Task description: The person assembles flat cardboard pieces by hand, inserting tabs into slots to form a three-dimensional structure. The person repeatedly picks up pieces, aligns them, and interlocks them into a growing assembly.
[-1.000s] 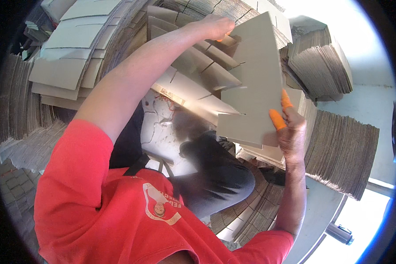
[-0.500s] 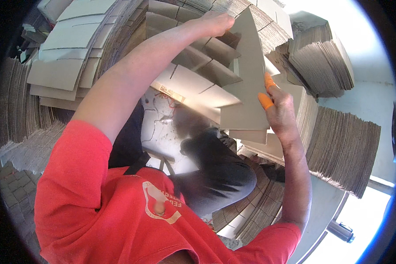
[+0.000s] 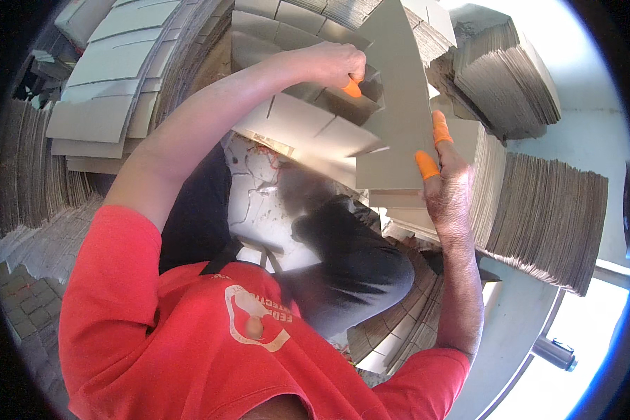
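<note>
A tall cardboard divider panel point(image 3: 397, 105) stands on edge across the ends of several slotted cardboard strips point(image 3: 308, 115), which lie in rows to its left. My right hand point(image 3: 449, 183) grips the panel's right edge, with orange finger covers on its thumb and a finger; the thumb lies on the near face. At the panel's left side, my left hand point(image 3: 334, 66) is closed around the end of one strip, its orange-covered thumb pointing down. The fingers' far side is hidden. Whether the slots are interlocked with the panel I cannot tell.
Stacks of cardboard surround me: slotted sheets point(image 3: 108, 77) at the far left, a thick stack point(image 3: 507, 77) at the far right and another point(image 3: 549, 210) beside my right forearm. My bent knee point(image 3: 357, 273) is below the work. Tiled floor point(image 3: 38, 308) shows at lower left.
My left hand has moved down along the panel's left side to a nearer strip, and its orange-covered thumb now shows. The panel has shifted slightly upward and right, my right hand still on its edge.
</note>
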{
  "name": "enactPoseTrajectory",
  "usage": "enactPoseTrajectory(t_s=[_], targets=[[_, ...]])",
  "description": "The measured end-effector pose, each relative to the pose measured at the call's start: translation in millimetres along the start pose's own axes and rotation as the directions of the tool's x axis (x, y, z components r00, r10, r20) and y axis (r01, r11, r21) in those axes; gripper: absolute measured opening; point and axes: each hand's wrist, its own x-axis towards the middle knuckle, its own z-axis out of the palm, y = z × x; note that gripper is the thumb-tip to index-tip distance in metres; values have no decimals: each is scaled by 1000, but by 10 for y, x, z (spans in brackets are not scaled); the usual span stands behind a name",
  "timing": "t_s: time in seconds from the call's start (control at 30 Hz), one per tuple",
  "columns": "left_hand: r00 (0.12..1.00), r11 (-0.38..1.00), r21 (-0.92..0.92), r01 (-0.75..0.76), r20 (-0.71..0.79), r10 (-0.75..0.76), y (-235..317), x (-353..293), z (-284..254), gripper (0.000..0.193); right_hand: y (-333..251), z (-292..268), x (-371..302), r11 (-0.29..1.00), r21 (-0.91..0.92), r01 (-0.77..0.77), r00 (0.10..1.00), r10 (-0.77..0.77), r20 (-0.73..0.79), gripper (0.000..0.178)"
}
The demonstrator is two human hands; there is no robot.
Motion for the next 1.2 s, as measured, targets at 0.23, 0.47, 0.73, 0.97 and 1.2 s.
enactPoseTrajectory(t_s=[0.23, 0.47, 0.73, 0.97, 1.2], targets=[[971, 973, -66, -222, -106, 215, -19, -64, 332, 12, 40, 310, -89, 940, 241, -242, 934, 159, 320, 60], [993, 1000, 3, -29, -111, 30, 76, -75, 174, 20, 360, 480, -192, 984, -172, 39, 980, -4, 197, 48], [688, 997, 37, 68, -726, -20, 225, -760, -127, 23, 1670, 122, -878, 553, -595, -583, 790, 558, -255, 50], [555, 977, -200, 78, -805, -209, 442, -1241, 122, 25, 2144, 110, -1002, 726, -309, -614, 747, 410, -523, 40], [620, 995, -89, 36, -779, -92, 542, -1434, 195, 33, 1484, -452, -717, 786, -357, -505, 507, -65, -860, 41]])
